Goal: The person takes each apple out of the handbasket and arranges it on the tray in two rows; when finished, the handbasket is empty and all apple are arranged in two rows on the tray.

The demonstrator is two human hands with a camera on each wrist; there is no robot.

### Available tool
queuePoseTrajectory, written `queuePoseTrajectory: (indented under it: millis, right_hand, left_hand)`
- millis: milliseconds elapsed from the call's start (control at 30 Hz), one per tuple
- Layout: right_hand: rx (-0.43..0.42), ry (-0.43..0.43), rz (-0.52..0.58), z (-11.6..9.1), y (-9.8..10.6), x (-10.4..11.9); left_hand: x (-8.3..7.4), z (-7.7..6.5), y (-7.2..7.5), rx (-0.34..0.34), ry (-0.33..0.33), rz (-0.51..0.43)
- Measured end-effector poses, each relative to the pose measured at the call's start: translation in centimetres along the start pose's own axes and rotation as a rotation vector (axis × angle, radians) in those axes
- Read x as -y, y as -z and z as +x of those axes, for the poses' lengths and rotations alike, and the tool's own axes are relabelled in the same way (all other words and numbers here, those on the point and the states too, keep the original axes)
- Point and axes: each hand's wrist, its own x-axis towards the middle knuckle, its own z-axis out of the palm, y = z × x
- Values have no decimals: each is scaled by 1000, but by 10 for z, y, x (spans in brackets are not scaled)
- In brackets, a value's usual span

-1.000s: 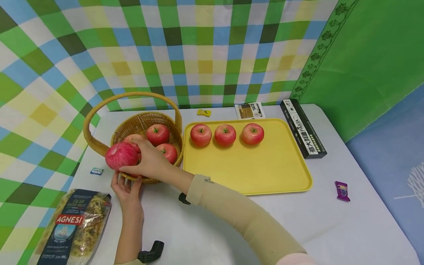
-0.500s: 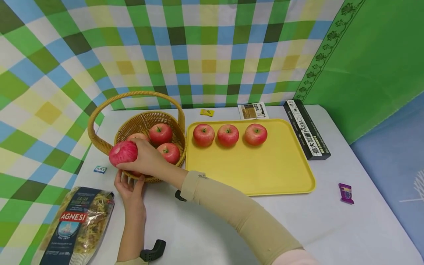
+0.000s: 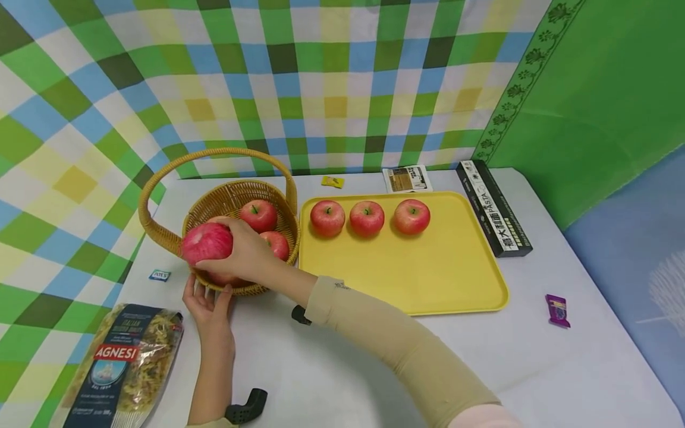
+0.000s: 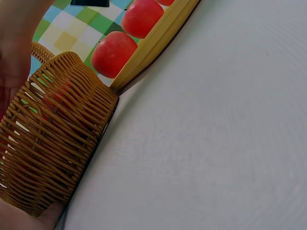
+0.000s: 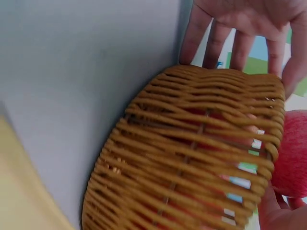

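My right hand (image 3: 247, 252) grips a deep red, streaked apple (image 3: 206, 242) above the left side of the wicker basket (image 3: 227, 194); the apple (image 5: 293, 148) also shows beyond the rim in the right wrist view. Red apples lie inside the basket, two plainly visible, a back one (image 3: 258, 215) and a right one (image 3: 276, 244); others are partly hidden by the hand. My left hand (image 3: 210, 312) touches the basket's near left outside; its straight fingers (image 5: 242, 50) meet the weave in the right wrist view.
A yellow tray (image 3: 401, 279) right of the basket bears three apples in a row. Around it lie a black pasta box (image 3: 493, 208), a brown-and-white packet (image 3: 407, 179), a yellow sachet (image 3: 332, 182) and a purple sachet (image 3: 558, 310). Front left are an AGNESI pasta bag (image 3: 118, 365) and a blue sachet (image 3: 159, 275).
The right hand has carried the apple a little rightward, from over the basket's left rim further over the basket. The left hand keeps its place at the basket.
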Motion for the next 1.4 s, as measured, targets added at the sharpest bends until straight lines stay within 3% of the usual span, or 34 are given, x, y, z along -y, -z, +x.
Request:
queuePoseTrajectory:
  millis: [300,533,833,1100,1400]
  right_hand:
    - [-30,-40,10,-27,31,-2]
    - [-107,-3,122,-49,62,-8]
    - [-180,-81,185,-76,108,-14]
    - [-314,-49,193,-103,156,-31]
    - [-503,-148,139,-138,212,-68]
  left_hand:
    - [1,0,1,-4,8,30]
    - [1,0,1,5,18,29]
    - [1,0,0,2,36,27]
    - [1,0,-1,12,35,10]
    - [3,1,0,10,20,15]
